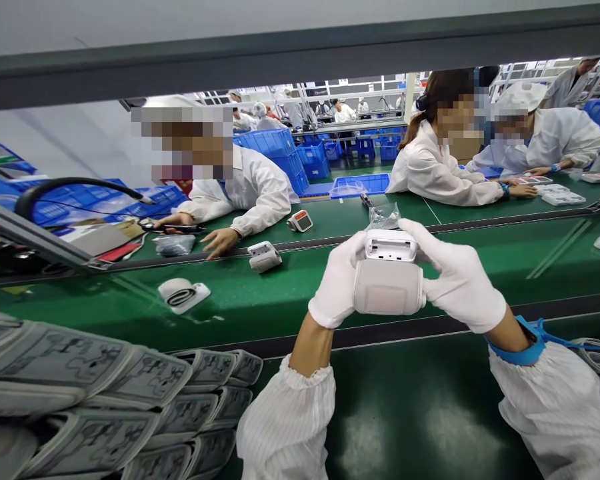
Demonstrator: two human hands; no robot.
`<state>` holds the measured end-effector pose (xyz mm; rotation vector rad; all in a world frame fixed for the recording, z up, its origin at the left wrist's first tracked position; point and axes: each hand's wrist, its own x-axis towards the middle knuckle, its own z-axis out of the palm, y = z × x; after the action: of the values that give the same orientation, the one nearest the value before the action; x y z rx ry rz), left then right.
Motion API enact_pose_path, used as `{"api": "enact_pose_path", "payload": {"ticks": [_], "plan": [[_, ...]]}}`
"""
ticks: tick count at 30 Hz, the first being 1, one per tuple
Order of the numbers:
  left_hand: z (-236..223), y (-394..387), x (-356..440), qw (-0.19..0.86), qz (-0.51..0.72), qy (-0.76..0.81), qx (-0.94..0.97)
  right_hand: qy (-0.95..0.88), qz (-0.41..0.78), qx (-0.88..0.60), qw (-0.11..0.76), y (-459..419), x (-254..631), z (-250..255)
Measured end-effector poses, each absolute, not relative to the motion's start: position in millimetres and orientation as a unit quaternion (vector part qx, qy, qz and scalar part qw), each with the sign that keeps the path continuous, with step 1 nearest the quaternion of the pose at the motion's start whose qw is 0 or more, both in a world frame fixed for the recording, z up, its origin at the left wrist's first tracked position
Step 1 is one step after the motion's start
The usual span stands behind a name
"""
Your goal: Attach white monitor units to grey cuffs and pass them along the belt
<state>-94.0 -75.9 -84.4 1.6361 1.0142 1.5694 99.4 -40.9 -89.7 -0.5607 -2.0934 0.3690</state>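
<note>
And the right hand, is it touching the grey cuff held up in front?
Touching. The head view shows the gloved right hand meeting the right end of the grey cuff, with no gap visible between them.

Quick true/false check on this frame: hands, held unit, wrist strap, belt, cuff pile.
1. The left hand and right hand both hold the white device. True.
2. The gloves are blue. False: both gloves are white.
3. A blue strap circles the right wrist. True.
4. Nothing lies on the green belt. False: a cuffed unit lies on the belt, at left.
5. Grey cuffs are piled at lower left. True.
</note>
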Motion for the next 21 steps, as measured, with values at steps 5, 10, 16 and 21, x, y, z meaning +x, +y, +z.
{"api": "enact_pose_path", "payload": {"ticks": [5,10,16,21], "plan": [[-83.2,-80.3,-97.7,0.263,0.594,0.412,0.639,-0.824,0.148,-0.284,0.468,-54.4,88.6,-93.3],[-94.3,-68.9,-100.2,0.297,0.576,0.432,0.628,-0.812,0.231,-0.281,0.457,-31.9,87.1,-100.4],[-140.3,-38.1,-104.4,0.442,0.507,0.467,0.574,-0.832,0.359,-0.288,0.309,17.6,86.9,-141.9],[-177.1,-13.1,-111.3,0.417,0.532,0.500,0.542,-0.805,0.344,-0.341,0.343,38.6,75.4,-181.4]]}}
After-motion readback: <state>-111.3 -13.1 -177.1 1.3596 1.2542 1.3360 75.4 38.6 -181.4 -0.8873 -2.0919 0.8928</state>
